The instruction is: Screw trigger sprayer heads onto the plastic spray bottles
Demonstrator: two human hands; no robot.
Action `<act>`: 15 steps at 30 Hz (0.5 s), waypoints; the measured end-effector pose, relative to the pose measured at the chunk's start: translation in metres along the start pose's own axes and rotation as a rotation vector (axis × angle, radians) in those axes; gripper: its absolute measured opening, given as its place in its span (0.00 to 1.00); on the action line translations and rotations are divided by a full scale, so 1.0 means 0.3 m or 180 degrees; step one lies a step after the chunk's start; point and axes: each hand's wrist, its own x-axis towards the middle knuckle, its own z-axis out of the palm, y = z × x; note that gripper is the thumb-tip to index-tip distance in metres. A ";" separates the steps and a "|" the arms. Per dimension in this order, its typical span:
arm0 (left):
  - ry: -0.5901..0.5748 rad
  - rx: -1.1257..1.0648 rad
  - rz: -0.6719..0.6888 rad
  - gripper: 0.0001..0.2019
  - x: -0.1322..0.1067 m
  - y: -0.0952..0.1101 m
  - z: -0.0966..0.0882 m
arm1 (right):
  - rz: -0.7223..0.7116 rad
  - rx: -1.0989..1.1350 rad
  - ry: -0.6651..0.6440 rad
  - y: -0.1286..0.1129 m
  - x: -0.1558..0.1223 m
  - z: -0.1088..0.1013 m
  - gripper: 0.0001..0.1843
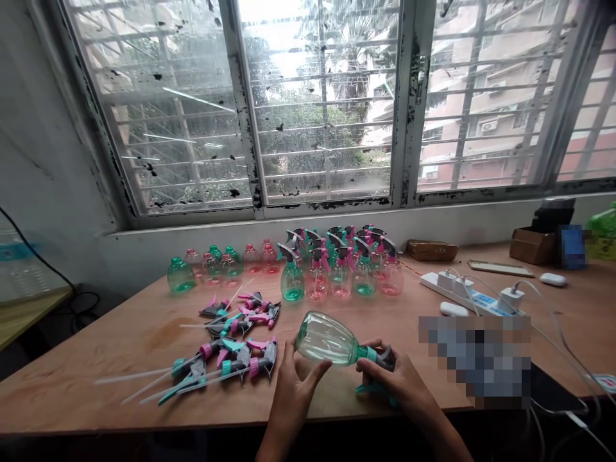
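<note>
Tilted nearly on its side, a clear green spray bottle [327,337] is held between my two hands over the table's front. My left hand [296,388] grips the bottle's body near its base, thumb underneath. My right hand [397,372] is closed around the grey and teal spray head [371,354] at the bottle's neck; its teal trigger hangs below my fingers. To the left lies a pile of loose pink, teal and grey spray heads [235,367] with white tubes. Behind it stand several green and pink bottles without heads [181,276].
Several bottles fitted with spray heads [317,279] stand in rows by the windowsill. On the right are a white power strip [471,296] with plugs and cables, an earphone case [453,309], a phone [553,388], a brown package [432,250] and a cardboard box [532,246].
</note>
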 end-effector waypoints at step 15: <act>-0.0020 -0.0101 -0.0081 0.27 0.003 -0.005 0.000 | -0.0110 -0.0018 0.0033 0.007 -0.007 0.008 0.23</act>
